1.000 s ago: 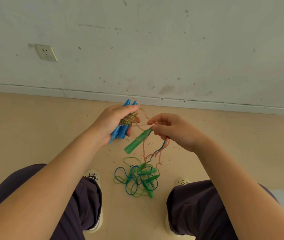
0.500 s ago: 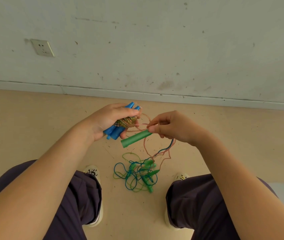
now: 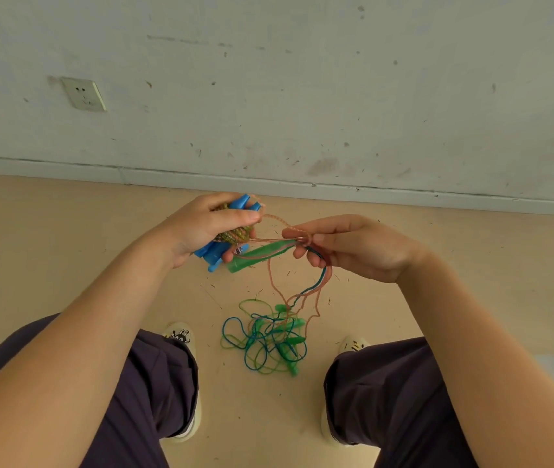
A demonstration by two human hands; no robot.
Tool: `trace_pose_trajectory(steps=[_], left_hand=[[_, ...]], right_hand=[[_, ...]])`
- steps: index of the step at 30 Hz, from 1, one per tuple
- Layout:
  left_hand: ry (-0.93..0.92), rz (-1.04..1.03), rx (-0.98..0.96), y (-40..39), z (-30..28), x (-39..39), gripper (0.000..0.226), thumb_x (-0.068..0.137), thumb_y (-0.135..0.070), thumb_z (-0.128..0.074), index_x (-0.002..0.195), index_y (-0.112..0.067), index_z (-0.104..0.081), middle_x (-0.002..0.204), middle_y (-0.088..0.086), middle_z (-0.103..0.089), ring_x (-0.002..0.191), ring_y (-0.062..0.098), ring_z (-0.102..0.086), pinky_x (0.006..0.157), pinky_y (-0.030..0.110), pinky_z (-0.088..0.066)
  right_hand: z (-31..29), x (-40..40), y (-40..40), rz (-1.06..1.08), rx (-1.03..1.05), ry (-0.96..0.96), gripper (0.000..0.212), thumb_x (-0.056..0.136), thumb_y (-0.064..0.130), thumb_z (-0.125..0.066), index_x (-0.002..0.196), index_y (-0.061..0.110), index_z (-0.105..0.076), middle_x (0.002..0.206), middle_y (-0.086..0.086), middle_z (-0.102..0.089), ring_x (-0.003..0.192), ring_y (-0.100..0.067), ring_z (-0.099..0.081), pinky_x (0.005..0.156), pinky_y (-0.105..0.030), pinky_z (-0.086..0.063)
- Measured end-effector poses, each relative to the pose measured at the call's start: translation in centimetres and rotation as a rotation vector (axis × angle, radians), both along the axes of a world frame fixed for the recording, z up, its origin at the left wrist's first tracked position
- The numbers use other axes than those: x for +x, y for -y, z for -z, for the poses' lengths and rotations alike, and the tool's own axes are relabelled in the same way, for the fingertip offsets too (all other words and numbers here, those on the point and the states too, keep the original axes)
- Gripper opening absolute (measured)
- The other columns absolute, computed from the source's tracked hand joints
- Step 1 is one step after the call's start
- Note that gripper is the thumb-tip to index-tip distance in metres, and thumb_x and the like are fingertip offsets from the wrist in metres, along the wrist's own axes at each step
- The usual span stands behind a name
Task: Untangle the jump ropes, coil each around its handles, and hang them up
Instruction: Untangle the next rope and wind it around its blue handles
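- Jump ropes are split between my two hands and the floor (image 3: 66, 238): one bundle is held up at about 11 o'clock from the frame's middle, and the tangle lies lower, at about 6 o'clock.
- My left hand (image 3: 201, 231) curls its fingers round the blue handles (image 3: 216, 255), which sit side by side with a multicoloured cord (image 3: 235, 233) coiled round their middle; the thumb lies across the top of that coil.
- My right hand (image 3: 353, 246), at 3 o'clock from the left hand, pinches thin pinkish strands (image 3: 270, 244) between thumb and forefinger, the other fingers loosely curled beneath.
- One green handle (image 3: 255, 256) hangs tilted between the two hands, its upper end at my right fingertips, its lower end just beside the blue handles.
- Pink and blue strands drop from my right hand in a loop to the tangle of green and blue ropes (image 3: 265, 339), with more green handles caught in it, on the floor between my shoes.
- At 12 o'clock stands a scuffed wall (image 3: 302, 79), with a socket (image 3: 84, 94) at about 10 o'clock.
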State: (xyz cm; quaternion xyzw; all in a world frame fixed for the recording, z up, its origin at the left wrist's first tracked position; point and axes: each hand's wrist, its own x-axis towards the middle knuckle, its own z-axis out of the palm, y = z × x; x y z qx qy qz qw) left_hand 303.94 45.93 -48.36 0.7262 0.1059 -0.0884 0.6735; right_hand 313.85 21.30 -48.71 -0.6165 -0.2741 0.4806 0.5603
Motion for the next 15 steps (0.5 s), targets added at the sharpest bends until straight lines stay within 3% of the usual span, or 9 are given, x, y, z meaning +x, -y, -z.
trace_pose_trajectory(steps=[5,8,12,15], left_hand=[[0.015,0.089,-0.036,-0.1,-0.3,-0.2,0.027,0.076,-0.037,-0.074,0.097,-0.021,-0.072,0.097,0.013,-0.070,0.050,0.022,-0.054,0.049,0.028,-0.047],[0.014,0.184,0.010,0.2,-0.4,-0.5,0.011,0.083,-0.031,-0.076,0.094,-0.029,-0.074,0.094,0.008,-0.070,0.053,0.020,-0.056,0.050,0.029,-0.048],[0.012,0.208,0.106,0.9,-0.3,-0.4,0.009,0.093,-0.022,-0.064,0.100,-0.024,-0.070,0.073,-0.002,-0.070,0.053,0.018,-0.056,0.047,0.026,-0.045],[-0.024,0.136,0.124,0.8,-0.2,-0.1,0.014,0.093,-0.024,-0.066,0.107,-0.021,-0.070,0.070,-0.003,-0.070,0.053,0.021,-0.054,0.048,0.025,-0.045]], right_hand=[[0.2,-0.3,-0.5,0.110,-0.123,0.199,0.026,0.093,0.007,-0.062,0.117,0.015,-0.069,0.083,-0.007,-0.064,0.067,-0.011,-0.047,0.063,-0.021,-0.041],[0.5,-0.4,-1.0,0.193,-0.209,0.309,0.030,0.086,0.011,-0.072,0.115,0.018,-0.067,0.078,0.001,-0.065,0.064,-0.005,-0.051,0.062,-0.022,-0.041],[0.7,-0.5,-1.5,0.269,-0.293,0.425,0.020,0.083,0.019,-0.076,0.102,0.016,-0.069,0.077,0.003,-0.065,0.065,-0.005,-0.052,0.062,-0.024,-0.042],[0.7,-0.4,-1.6,0.288,-0.351,0.527,0.017,0.084,0.032,-0.075,0.096,0.020,-0.071,0.061,0.015,-0.060,0.054,-0.001,-0.046,0.058,-0.023,-0.039]])
